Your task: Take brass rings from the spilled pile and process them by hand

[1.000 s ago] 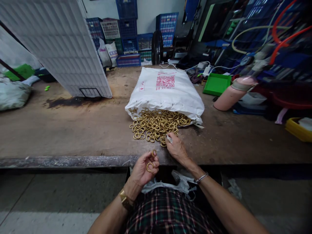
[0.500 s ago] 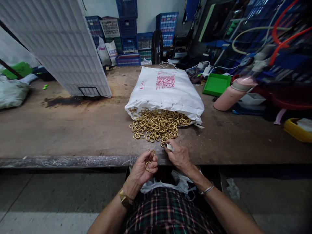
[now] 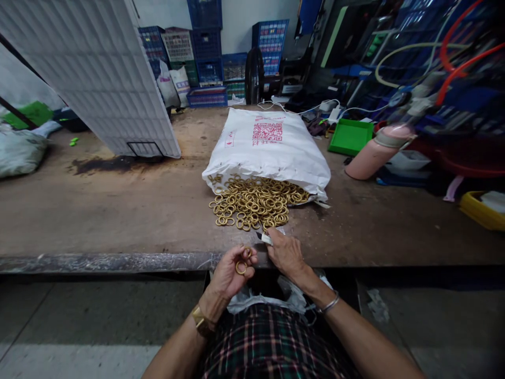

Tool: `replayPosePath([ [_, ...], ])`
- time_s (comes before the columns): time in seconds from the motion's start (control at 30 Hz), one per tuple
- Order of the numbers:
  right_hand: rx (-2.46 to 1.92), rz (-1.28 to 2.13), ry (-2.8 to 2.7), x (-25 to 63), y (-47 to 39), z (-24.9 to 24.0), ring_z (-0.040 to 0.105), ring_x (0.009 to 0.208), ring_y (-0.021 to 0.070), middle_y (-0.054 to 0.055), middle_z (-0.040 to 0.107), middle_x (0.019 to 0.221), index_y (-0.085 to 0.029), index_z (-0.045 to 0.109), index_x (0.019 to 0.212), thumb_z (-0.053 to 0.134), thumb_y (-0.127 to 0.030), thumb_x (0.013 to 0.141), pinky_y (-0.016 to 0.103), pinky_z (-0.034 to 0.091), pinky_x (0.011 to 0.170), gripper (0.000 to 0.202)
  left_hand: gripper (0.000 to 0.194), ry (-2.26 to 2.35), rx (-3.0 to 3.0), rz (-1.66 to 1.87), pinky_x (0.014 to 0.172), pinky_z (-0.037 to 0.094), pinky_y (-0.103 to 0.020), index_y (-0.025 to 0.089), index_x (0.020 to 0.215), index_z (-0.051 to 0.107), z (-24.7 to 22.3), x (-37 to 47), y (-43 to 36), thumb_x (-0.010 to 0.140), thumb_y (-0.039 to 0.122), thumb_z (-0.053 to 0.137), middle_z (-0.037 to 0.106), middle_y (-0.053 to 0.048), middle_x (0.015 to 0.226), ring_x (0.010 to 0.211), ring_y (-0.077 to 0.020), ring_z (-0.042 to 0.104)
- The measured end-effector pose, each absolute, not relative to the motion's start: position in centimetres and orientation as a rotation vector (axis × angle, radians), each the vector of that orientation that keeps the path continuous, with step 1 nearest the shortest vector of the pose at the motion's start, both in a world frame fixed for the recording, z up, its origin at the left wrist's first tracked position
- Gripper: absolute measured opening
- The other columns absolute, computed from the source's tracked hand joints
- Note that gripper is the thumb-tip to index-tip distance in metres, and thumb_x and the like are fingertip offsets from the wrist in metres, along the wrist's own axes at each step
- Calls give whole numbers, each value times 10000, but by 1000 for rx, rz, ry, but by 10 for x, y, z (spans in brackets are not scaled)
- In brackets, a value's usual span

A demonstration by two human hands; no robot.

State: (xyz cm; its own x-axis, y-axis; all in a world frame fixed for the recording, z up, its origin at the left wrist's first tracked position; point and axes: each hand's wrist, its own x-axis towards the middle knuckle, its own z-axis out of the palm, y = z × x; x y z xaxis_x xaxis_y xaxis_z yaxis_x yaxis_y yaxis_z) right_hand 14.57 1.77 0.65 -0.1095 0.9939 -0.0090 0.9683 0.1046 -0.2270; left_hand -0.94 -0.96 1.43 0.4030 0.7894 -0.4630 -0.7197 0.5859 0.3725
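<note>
Brass-coloured rings (image 3: 254,202) spill in a heap from the mouth of a white printed sack (image 3: 260,147) onto the table. Just over the table's front edge, my left hand (image 3: 232,271) is palm up with curled fingers. It holds a couple of rings (image 3: 241,267), one in the palm and one by the fingertips. My right hand (image 3: 286,253) is closed around a small knife (image 3: 266,239) with a pale handle and a short dark blade pointing left. The blade sits right in front of the heap, above my left fingertips.
A ribbed pale panel (image 3: 118,79) stands on the table at left. To the right are a green tray (image 3: 351,136), a pink bottle (image 3: 371,158) and a yellow container (image 3: 481,210). Crates (image 3: 207,68) and a dark fan (image 3: 254,76) are at the back.
My right hand has drawn back slightly from the heap, and the knife blade now shows more clearly. My left hand has stayed nearly in place with its rings.
</note>
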Motion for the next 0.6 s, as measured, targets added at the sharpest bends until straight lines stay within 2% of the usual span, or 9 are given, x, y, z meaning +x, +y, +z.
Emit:
replayPosePath([
  [0.13,-2003,217,-2232,145,18,3,599,717,187,82,677,837,-191,566,954,387,-142,817,279,284,570,230,172,649,75,933,378,291,-141,109,613,540,13,-10,-10,668,241,634,583,-53,667,545,-93,523],
  [0.33,-1966,293,-2188,147,19,4,577,690,172,82,666,860,-172,559,941,402,-111,773,268,277,566,238,155,628,62,922,366,276,-143,141,790,595,14,-11,-8,661,220,629,573,-22,614,502,-110,527],
  [0.47,-1880,541,-1944,151,23,8,509,609,148,40,597,680,-174,541,800,387,-217,804,251,290,547,160,179,638,69,931,372,276,-132,118,670,560,16,-10,-5,686,279,638,569,-39,649,550,-103,539],
  [0.6,-1656,966,-1547,149,24,10,407,504,100,-31,463,551,-194,466,654,409,-349,779,218,288,472,207,244,765,153,977,379,289,-130,126,631,506,18,-5,0,654,284,692,555,-19,656,579,-97,554],
])
